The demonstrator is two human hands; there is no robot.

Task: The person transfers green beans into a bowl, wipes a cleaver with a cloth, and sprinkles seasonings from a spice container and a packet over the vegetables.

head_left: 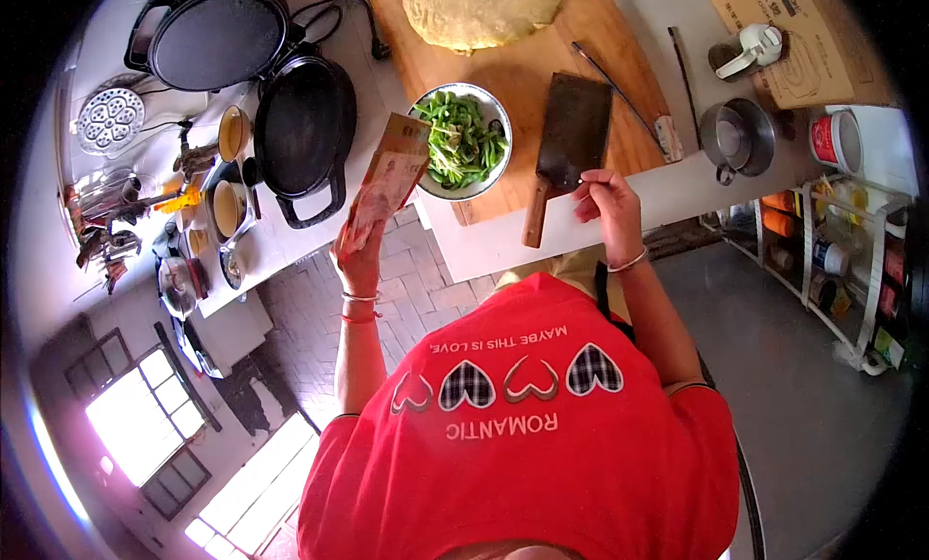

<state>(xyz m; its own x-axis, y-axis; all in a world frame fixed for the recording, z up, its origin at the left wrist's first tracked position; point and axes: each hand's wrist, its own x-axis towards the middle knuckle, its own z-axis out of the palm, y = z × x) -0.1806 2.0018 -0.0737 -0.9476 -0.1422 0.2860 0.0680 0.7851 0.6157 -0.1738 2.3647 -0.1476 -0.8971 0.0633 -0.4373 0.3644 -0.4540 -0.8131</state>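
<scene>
My left hand (358, 268) grips the lower end of a flat printed packet (389, 178), brown at the top and reddish with a picture below. The packet's top corner overlaps the rim of a bowl of chopped green vegetables (460, 139). My right hand (614, 211) is beside the cleaver (573, 124), close to where the blade meets its wooden handle. Its thumb and forefinger are pinched together at a tiny pale speck, too small to name. The cleaver lies flat on the wooden board (513, 71), its handle jutting over the near edge.
A round of yellowish dough (481, 13) sits at the board's far end. An open black electric pan (305, 124) stands left. To the right are a metal pot (737, 139), a cardboard box (803, 42) and a white rack (823, 279) of bottles below.
</scene>
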